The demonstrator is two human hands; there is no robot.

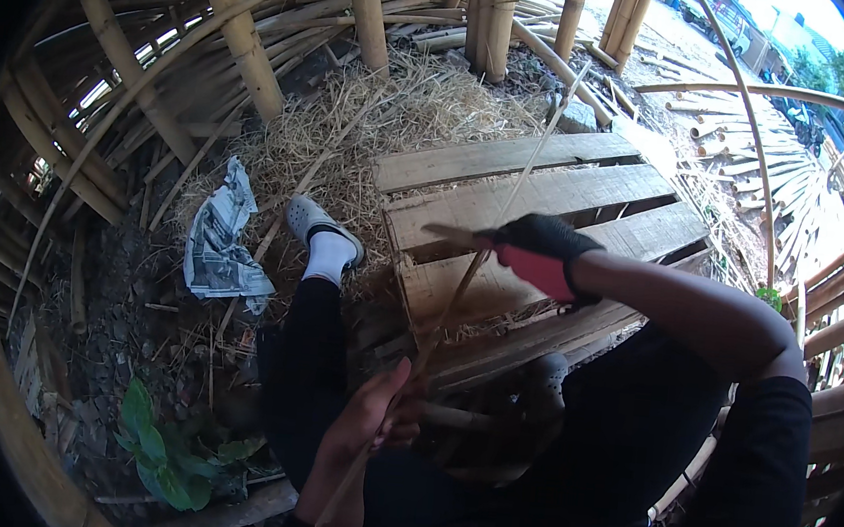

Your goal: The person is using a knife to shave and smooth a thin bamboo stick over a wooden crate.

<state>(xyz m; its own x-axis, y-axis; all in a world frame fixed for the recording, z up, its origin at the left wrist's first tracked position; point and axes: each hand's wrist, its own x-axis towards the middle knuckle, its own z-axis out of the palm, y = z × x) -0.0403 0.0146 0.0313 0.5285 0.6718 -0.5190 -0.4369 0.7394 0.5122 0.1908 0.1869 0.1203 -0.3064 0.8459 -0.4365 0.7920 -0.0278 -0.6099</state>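
Observation:
A long thin bamboo strip [529,167] slants from my lap up across a wooden pallet [539,193]. My left hand [376,410], bare, is closed round its lower part, close to my body. My right hand [546,256] wears a black and pinkish-red glove. It is closed on a knife, whose blade [453,235] points left across the strip; the blade is a little blurred, and I cannot tell if it touches the strip. The knife's handle is hidden in the glove.
Crumpled newspaper [231,237] lies left of my shoe [323,227]. Dry straw shavings [406,102] cover the ground behind the pallet. Bamboo poles [236,31] stand at the back left, cut bamboo pieces [743,146] lie at the right, and a leafy plant [160,446] grows at the lower left.

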